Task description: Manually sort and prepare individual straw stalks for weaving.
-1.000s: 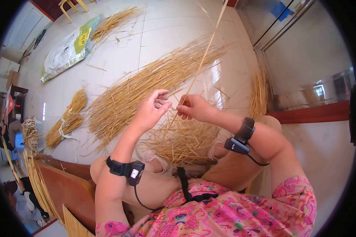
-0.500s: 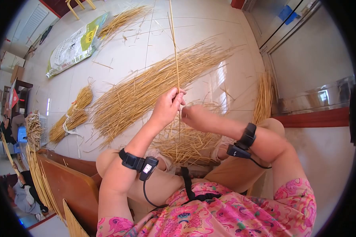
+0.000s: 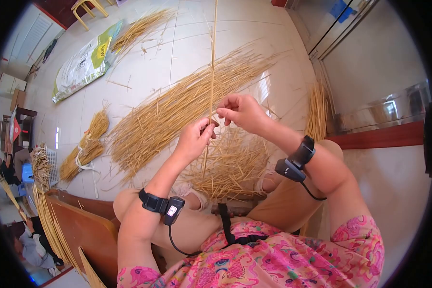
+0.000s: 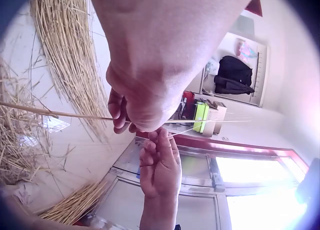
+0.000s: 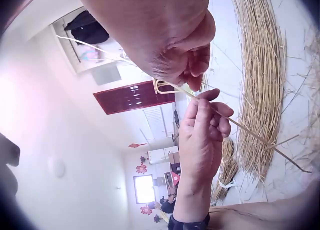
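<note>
A long, thin straw stalk (image 3: 213, 57) stands nearly upright in the head view, running past both hands. My left hand (image 3: 194, 139) pinches it between thumb and fingers, and its lower end hangs over a heap of short loose straw (image 3: 230, 168). Just above and to the right, my right hand (image 3: 245, 113) has its thumb and forefinger together right beside the stalk. In the left wrist view, a fine strand (image 4: 187, 130) leads off from the right fingertips (image 4: 162, 134). The right wrist view shows the stalk (image 5: 260, 138) crossing the left fingers.
A broad layer of long straw (image 3: 173, 113) covers the floor ahead. A tied bundle (image 3: 89, 144) lies left, more stalks (image 3: 317, 115) stand right by a metal door (image 3: 374, 72). A printed bag (image 3: 81, 62) lies farther off. A brown wooden panel (image 3: 81, 225) is at my left.
The stalk, first slanted in my right hand, passed into my left hand and came upright. My right hand dropped below the left, then rose above it. The left fingers closed on the stalk.
</note>
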Demonstrator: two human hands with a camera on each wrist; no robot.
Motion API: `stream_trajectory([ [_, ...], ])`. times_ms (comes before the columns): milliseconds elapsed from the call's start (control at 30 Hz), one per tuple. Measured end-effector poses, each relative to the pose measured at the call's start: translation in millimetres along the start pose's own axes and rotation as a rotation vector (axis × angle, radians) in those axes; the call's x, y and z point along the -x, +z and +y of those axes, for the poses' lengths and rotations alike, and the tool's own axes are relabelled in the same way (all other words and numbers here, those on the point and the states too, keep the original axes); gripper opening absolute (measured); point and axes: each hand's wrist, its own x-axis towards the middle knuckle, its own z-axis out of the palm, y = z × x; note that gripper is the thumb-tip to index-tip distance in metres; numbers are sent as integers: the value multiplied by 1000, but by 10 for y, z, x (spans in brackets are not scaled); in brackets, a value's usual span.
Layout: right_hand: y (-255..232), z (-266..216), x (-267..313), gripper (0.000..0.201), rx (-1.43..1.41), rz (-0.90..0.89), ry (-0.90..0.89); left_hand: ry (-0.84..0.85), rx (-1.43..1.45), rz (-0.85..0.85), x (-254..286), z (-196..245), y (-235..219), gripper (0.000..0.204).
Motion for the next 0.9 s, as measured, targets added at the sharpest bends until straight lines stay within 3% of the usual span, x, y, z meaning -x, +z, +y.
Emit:
stream_trajectory([
  [100,45,-72,46,17,65,52,10,-12,65,22,-6,-43,4,23],
  [200,59,-81,65,18,79,145,-80,-60,67,156,-57,-155,-22,23],
  [333,-61,-10,24,25,69,218,54,-80,65,417,-94,-244,-162,22],
  [467,-288,147,-56,17,400,358,61,-86,10,666,-116,-261,-353,22],
  [567,-477,470,-88,14,1062,252,14,-58,-82,739,-122,-327,-498,23],
  [667,-355,345,59,13,1221,23,261,-31,-96,798,-137,-341,-558,23],
  [767,-231,823,35,16,1240,-374,244,-2,-144,781,-111,-224,-517,24],
  [867,-35,416,206,21,1080,-437,135,-14,-278,586,-73,-104,-491,24],
  [900,-27,343,169,26,917,-314,71,-23,-331,497,-65,-84,-461,24],
])
